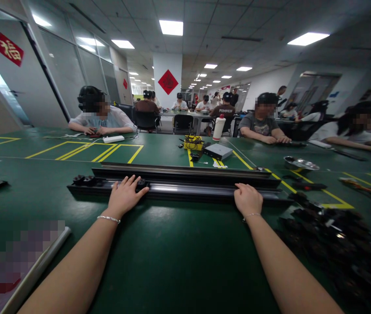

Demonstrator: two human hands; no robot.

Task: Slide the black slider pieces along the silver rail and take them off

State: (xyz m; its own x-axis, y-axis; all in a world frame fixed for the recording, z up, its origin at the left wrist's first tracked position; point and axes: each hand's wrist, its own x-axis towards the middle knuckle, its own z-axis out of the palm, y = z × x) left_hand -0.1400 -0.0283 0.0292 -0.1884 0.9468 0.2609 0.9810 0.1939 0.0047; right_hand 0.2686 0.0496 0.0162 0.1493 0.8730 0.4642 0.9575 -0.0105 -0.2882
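Note:
A long black metal rail [188, 190] with a channel lies crosswise on the green table in front of me. My left hand [124, 197] rests on its left part, fingers spread. A small black part [141, 183] sits in the channel between my index finger and thumb. Further left in the same rail stand two more black parts [84, 179]. My right hand [248, 199] is closed over the rail's near edge on the right, fingers bent; their undersides are hidden. Directly behind lies a second black rail [185, 172], parallel to the first.
A heap of small black parts [339, 244] covers the right of the table [179, 261]. Beyond are a metal bowl [300, 164], a silver box [218, 151], a yellow box with cables [194, 143] and a white bottle [218, 127]. People sit across the table.

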